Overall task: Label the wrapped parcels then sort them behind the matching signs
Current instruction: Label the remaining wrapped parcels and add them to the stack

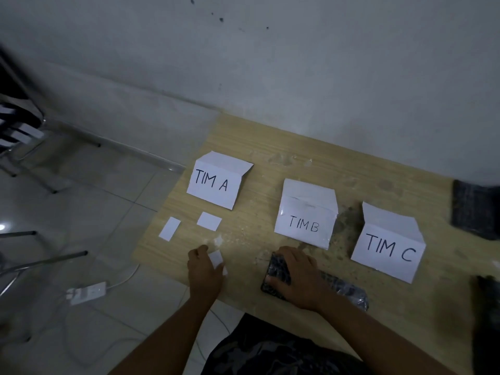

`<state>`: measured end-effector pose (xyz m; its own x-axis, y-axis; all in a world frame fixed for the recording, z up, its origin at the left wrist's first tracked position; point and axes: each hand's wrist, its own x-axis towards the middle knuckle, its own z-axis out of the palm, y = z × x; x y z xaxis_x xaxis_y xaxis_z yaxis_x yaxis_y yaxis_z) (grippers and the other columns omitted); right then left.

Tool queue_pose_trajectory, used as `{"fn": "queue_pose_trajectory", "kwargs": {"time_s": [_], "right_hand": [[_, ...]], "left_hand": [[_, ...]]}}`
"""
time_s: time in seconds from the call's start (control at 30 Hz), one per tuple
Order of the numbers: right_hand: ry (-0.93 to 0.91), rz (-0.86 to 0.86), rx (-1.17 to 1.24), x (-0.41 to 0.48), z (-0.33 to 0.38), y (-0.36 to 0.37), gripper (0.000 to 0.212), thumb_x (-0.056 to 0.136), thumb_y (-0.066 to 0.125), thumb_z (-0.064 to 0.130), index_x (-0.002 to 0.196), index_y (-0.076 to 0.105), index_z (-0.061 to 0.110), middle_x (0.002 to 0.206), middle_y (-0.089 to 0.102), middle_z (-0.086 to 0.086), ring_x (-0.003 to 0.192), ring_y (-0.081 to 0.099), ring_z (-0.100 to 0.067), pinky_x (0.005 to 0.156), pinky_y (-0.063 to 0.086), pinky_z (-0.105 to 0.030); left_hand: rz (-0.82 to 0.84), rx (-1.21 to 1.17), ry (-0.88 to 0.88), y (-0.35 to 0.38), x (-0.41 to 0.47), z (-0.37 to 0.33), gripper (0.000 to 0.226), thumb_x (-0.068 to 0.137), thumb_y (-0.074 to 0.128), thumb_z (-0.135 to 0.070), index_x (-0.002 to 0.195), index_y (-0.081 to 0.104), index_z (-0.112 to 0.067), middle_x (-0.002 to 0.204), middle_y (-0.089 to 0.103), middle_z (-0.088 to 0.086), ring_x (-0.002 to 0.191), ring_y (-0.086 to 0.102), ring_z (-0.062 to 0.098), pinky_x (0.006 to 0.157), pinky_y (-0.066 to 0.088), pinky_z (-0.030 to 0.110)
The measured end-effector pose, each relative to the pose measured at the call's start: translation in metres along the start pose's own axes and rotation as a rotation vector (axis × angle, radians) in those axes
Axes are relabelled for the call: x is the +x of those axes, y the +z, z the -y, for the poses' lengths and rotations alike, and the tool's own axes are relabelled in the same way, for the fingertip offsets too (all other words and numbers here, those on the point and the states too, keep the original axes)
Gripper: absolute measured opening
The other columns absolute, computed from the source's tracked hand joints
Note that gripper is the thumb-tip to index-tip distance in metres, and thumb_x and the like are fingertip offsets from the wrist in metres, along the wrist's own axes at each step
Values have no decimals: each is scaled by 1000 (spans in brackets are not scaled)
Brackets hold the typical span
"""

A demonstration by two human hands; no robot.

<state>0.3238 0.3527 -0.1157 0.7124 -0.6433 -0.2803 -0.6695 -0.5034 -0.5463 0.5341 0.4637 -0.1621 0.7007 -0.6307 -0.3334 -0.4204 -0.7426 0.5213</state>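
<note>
Nearest us, our right hand (297,277) grips the dark wrapped parcel (347,289), which lies on the table (270,147) just in front of the TIM B sign (305,220). Our left hand (204,270) pinches a small white label (216,259) beside it.

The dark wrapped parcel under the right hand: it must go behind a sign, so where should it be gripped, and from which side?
Probably across its two long edges near the middle, coming from above. The parcel lies flat, long and narrow, so fingers can span its width. The right hand holds its left end; the left hand pinches a label.
</note>
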Motion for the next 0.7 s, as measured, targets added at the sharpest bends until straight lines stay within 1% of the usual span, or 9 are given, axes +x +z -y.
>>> {"fn": "queue_pose_trajectory", "kwargs": {"time_s": [0.1,0.17,0.27,0.33,0.43,0.5,0.57,0.67,0.7], "right_hand": [[21,-14,17,-2,-1,-1,60,86,54,60,133,38,26,139,40,4,127,37,-18,104,21,-33],[26,-17,26,-2,-2,0,58,87,54,60,131,38,27,137,40,5,126,37,-17,102,22,-32],[50,-8,47,-1,-4,0,54,88,53,57,131,39,28,136,42,5,125,38,-18,104,24,-34],[68,-20,93,-2,-5,1,51,89,54,52,132,40,28,136,43,5,125,39,-18,106,27,-37],[168,-119,317,-2,-7,2,49,89,60,44,131,43,24,133,48,4,121,46,-14,101,42,-40],[330,-219,587,-2,-5,-7,40,90,63,34,124,47,22,124,54,1,108,56,-14,85,53,-34],[443,-300,762,0,-10,-16,28,91,63,25,114,50,22,116,59,-5,94,61,-15,68,56,-26],[450,-349,848,-7,-23,-25,29,89,65,24,112,48,31,115,62,-7,92,65,-16,73,58,-30],[405,-349,834,-13,-25,-26,37,88,67,22,117,46,30,118,60,-5,95,63,-12,72,57,-23]], "left_hand": [[-43,-175,-55,-1,3,-5,67,76,74,2,133,38,5,134,37,27,113,48,38,88,47,37],[-44,-237,-85,-2,7,-5,66,75,72,4,132,38,5,127,46,28,112,50,38,82,47,37],[-32,-358,-140,-7,7,-9,65,79,68,4,134,34,0,112,58,18,98,59,31,76,46,33],[-55,-429,-151,-8,2,-19,62,82,63,3,135,33,-2,105,59,11,87,58,23,74,45,32],[-89,-571,-130,-6,-2,-44,58,85,62,0,134,32,-6,99,60,8,80,58,21,72,47,33],[-56,-704,-114,-4,-4,-63,57,86,63,0,133,33,-11,100,62,7,78,60,16,69,47,28],[-5,-789,-89,-1,-7,-82,54,87,62,-1,130,34,-16,97,63,2,77,61,13,67,49,28],[80,-830,-51,3,-14,-110,54,86,62,-3,128,33,-22,98,62,-2,74,61,13,59,49,21],[127,-863,-62,5,-17,-119,55,86,62,-3,128,33,-24,101,61,-1,73,60,12,58,51,21]]}}
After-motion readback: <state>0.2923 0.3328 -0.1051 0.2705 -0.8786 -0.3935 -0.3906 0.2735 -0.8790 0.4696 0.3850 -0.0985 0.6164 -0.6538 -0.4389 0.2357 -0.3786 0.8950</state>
